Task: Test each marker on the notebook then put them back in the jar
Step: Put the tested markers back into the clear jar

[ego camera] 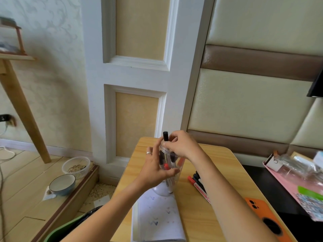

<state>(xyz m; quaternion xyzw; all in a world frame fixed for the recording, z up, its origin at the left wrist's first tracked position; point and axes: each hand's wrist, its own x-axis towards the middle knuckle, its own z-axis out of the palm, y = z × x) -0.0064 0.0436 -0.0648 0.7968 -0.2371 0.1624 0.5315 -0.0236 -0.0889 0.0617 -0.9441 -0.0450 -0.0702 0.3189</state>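
My left hand grips the clear jar above the notebook. My right hand pinches a black-capped marker at the jar's mouth — upright.

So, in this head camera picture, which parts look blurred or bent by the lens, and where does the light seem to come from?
In the head view, straight lines bow near the edges, as a wide-angle lens does. The items on the pink tray at right are smeared, the shelf at upper left is soft. The hands and clear jar at centre are fairly sharp. Light is soft and even, with no hard shadows; its source cannot be told.
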